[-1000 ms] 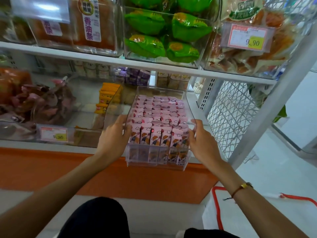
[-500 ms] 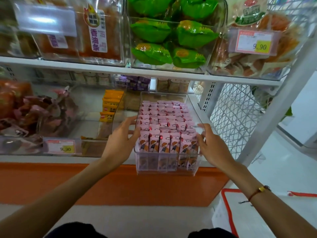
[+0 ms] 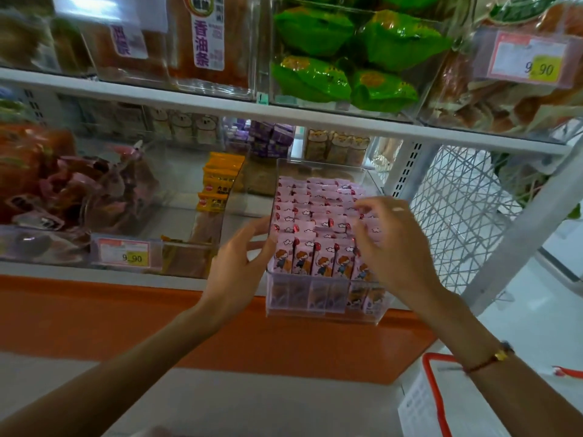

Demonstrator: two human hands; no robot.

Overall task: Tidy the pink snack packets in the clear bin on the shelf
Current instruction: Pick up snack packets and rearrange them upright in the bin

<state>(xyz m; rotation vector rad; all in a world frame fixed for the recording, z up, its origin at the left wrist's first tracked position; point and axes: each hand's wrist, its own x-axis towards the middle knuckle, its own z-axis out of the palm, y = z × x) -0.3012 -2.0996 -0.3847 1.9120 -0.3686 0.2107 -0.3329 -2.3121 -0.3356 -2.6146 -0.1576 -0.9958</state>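
Clear bin (image 3: 328,305) sits at shelf (image 3: 104,275) edge. My left hand (image 3: 236,263) steadies its side, fingers straight; right hand (image 3: 391,244) hovers over pink packets (image 3: 315,212), fingers curled, apparently gripping nothing. Next: level right-hand rows.

A shop: price tags (image 3: 533,63), stocked snack shelves (image 3: 220,105).

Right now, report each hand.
Left hand: open, fingers against the bin's left wall.
Right hand: over the pink packets, fingers curled and blurred; grip cannot be told.

Hands (image 3: 239,263) at pink packets (image 3: 318,216)
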